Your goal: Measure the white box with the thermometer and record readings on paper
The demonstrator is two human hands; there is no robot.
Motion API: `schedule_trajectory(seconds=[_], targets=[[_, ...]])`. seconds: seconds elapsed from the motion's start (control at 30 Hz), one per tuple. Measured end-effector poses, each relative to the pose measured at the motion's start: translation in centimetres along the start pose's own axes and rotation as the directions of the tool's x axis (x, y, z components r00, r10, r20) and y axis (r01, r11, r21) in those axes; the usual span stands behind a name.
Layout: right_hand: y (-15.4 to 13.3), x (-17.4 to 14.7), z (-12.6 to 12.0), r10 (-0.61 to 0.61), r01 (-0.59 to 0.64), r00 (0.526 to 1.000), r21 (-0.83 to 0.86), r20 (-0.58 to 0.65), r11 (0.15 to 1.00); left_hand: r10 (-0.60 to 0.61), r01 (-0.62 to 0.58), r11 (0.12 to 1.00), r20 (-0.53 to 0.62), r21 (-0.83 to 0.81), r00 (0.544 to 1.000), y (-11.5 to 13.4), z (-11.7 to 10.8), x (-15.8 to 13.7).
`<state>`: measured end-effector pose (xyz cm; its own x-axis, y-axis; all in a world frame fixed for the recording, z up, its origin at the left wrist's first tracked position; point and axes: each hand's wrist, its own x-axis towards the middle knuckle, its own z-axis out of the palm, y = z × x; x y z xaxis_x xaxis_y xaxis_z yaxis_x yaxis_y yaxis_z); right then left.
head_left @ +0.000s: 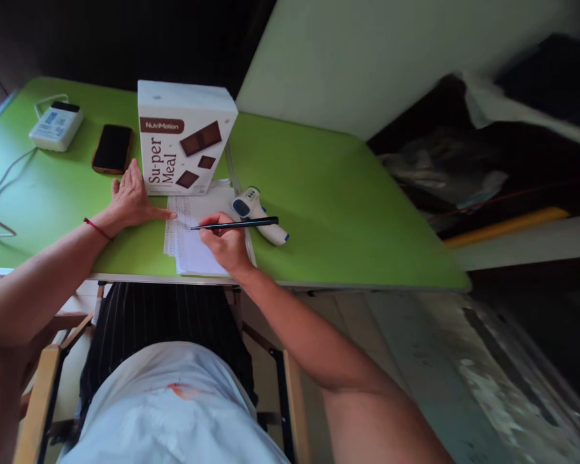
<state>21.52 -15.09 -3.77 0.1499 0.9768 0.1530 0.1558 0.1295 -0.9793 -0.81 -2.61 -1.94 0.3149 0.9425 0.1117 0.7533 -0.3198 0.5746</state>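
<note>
The R hand (227,248) is over the white sheets of paper (196,254) nr the front edge of the green worktop (343,206), left of its mid. Its grip is snug round a black pen (258,222), thumb & fingers pinched close. The pen leans right, w/ its tip down at the paper; can't tell if it touches. Small rows of marks run down the left side of the sheets.

The L hand (131,196) is flat on the worktop w/ its grip spread wide, holding nothing. Its thumb is on the left edge of the sheets, & its fingers point to the back edge, right beside the white NutriMotion box (183,145). Can't tell if they touch it. A red string (97,228) is round the L wrist.

The box stands up at the back end of the sheets. Just right of the paper lies a white & blue thermometer gun (257,212), handle slanting to the front edge. A dark phone (113,148) lies left of the box. A white gadget (57,125) & its gray cord (10,177) are nr the worktop's back left corner.
</note>
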Motion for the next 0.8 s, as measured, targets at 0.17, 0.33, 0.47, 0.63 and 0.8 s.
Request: schedule_trajectory(seconds=[0.17,0.33,0.47,0.63,0.8], targets=[[-0.4,-0.6,-0.1,-0.095,0.089,0.995,-0.173,-0.025,0.981,-0.098,0.083,0.988,0.108,0.130,0.989,2.2,-0.3,-1.0],[-0.3,-0.5,-0.3,-0.112,0.110,0.994,-0.222,0.004,0.969,-0.133,0.111,0.979,0.124,0.172,0.983,2.9,-0.4,-1.2],[0.0,-0.5,-0.5,-0.153,0.153,0.988,-0.311,0.026,0.938,-0.118,0.105,0.985,0.097,0.134,0.988,2.8,0.0,-1.2],[0.2,-0.6,-0.5,-0.172,0.177,0.984,-0.322,0.044,0.930,-0.117,0.107,0.988,0.092,0.107,0.989,2.6,0.3,-1.2],[0.1,-0.6,-0.5,-0.158,0.164,0.986,-0.326,0.047,0.931,-0.121,0.110,0.987,0.092,0.116,0.988,2.6,0.4,-1.2]])
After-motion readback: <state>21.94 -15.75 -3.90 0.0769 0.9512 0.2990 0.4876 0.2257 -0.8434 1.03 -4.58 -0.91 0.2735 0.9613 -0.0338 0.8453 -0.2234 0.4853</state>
